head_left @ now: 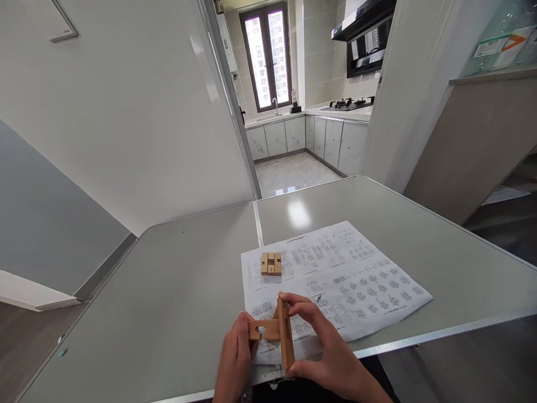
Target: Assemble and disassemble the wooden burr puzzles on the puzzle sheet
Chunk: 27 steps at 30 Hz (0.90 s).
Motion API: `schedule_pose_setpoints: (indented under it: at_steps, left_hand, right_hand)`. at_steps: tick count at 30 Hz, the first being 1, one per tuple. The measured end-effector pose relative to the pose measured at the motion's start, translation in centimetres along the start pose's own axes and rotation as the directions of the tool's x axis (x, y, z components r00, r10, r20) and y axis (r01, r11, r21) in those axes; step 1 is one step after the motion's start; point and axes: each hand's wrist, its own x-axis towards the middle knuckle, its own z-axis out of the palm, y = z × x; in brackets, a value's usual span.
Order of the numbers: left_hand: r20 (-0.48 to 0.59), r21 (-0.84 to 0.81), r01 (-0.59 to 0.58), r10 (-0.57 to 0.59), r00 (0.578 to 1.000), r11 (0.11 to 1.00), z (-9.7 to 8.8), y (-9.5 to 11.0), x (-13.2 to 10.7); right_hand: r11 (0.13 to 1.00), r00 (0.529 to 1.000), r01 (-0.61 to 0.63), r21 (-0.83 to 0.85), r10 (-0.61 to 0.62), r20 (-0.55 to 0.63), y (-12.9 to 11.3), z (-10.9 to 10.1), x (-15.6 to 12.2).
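Observation:
Near the table's front edge, my left hand (235, 354) is closed on the left end of a notched wooden puzzle piece (268, 328). My right hand (329, 352) grips a second wooden puzzle piece (286, 338) by its two ends, thumb below and fingers on top. This slotted bar stands upright with a dark mark near its top. The notched piece meets the bar's left side; whether they interlock I cannot tell. Beyond the hands, several small wooden pieces (271, 264) lie side by side on the printed sheet (390, 302), which shows diagrams.
The grey-green table (176, 302) has a seam running away from me and a metal edge. A white panel (159, 112) stands behind its left part. Past the far edge is a kitchen with a window (268, 59) and a gas hob (351, 103).

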Motion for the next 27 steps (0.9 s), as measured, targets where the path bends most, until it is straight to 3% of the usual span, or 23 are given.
schedule_pose_setpoints:
  at_steps: [6, 11, 14, 17, 23, 27]
  left_hand:
    - [-0.052, -0.039, 0.041, -0.043, 0.998, 0.998, 0.1, 0.6, -0.1]
    - [-0.209, -0.082, 0.115, -0.130, 0.969, 0.990, -0.6, 0.6, -0.2]
    - [-0.295, -0.044, 0.138, -0.145, 0.944, 0.989, -1.6, 0.0, -0.3]
    - [-0.306, -0.011, 0.155, -0.151, 0.940, 0.988, -2.2, -1.0, -0.3]
    - [-0.420, -0.024, 0.186, -0.179, 0.890, 0.982, -1.9, -3.0, -0.1]
    - [-0.434, 0.002, 0.153, -0.137, 0.891, 0.988, -1.9, -3.6, 0.1]
  right_hand:
    - [0.997, 0.999, 0.029, -0.072, -0.031, -0.025, -1.1, 0.3, 0.2]
    - [0.989, 0.999, 0.035, -0.144, -0.039, -0.026, -3.3, 1.8, 1.0]
    - [0.984, 0.999, 0.033, -0.175, -0.033, 0.005, -4.8, 2.9, 1.6]
    - [0.979, 0.997, 0.073, -0.188, -0.065, 0.046, -5.8, 3.6, 2.1]
    - [0.973, 0.990, 0.134, -0.190, -0.124, 0.064, -6.1, 4.1, 2.4]
    - [0.972, 0.990, 0.135, -0.191, -0.122, 0.074, -6.2, 4.3, 2.4]
